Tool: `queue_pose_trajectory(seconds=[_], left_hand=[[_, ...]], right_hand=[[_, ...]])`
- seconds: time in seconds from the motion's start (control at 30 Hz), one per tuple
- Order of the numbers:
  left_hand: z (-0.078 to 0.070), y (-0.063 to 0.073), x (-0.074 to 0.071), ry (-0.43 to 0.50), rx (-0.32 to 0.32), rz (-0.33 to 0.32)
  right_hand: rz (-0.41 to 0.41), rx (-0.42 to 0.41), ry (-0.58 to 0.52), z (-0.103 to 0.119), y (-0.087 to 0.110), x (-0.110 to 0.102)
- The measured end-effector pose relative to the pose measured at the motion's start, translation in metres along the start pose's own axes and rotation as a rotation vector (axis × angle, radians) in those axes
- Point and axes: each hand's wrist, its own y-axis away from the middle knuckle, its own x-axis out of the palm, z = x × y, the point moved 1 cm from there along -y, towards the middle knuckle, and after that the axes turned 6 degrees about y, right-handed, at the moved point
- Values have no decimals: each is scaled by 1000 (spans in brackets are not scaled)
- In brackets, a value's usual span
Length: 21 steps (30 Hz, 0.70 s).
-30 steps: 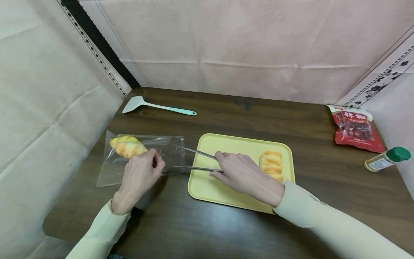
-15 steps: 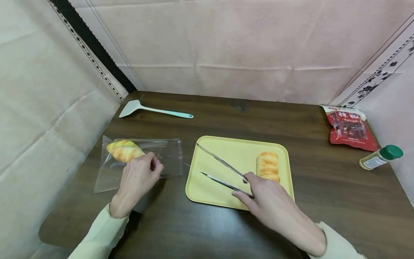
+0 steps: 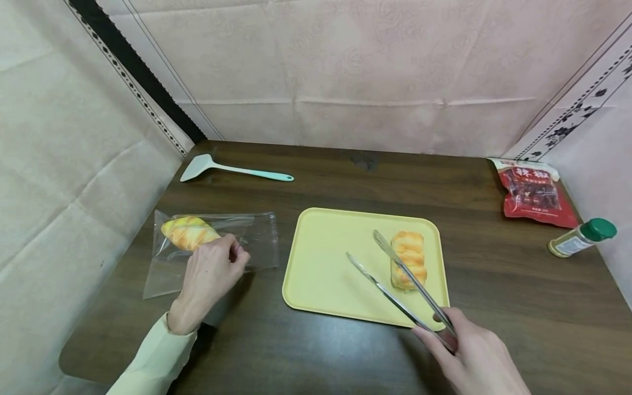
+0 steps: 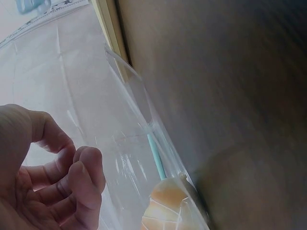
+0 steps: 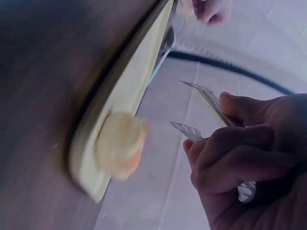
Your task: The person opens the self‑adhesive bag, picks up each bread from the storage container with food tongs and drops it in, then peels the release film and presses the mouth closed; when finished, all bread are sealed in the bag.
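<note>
My left hand pinches the upper film of a clear plastic bag lying on the left of the table. A spindle-shaped yellow bread lies inside the bag, beyond my fingers. With curled fingers my right hand grips metal tongs, their arms spread and nothing between the tips. The tongs reach over a yellow tray from its front right corner. On the tray's right side sits a ridged golden bread roll, partly covered by one tong arm in the head view.
A pale turquoise spatula lies at the back left. Toward the right edge are a red food packet and a green-capped seasoning bottle on its side. Fabric walls enclose the table's back and sides.
My right hand has drawn the tongs from the bag's mouth rightward and toward me, over the tray. The yellow bread stays in the bag, and my left hand keeps its place.
</note>
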Motion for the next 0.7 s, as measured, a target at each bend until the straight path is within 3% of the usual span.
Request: queue_pose_trajectory(seconds=[0.23,0.4,0.47,0.53,0.63,0.7], left_hand=[[0,0,1,-2,-7,8],[0,0,1,-1,-16,15],[0,0,1,1,-19,17],[0,0,1,2,-21,20],[1,0,0,3,-21,23],[1,0,0,2,-18,19]], right_hand=[[-18,254,73,-23,24,3],[-235,281,51,-27,42,14],[-265,337,23,-28,48,17],[-237,423,-25,-33,53,22],[-107,581,-94,-40,58,31],[-77,628,-142,-42,61,38]])
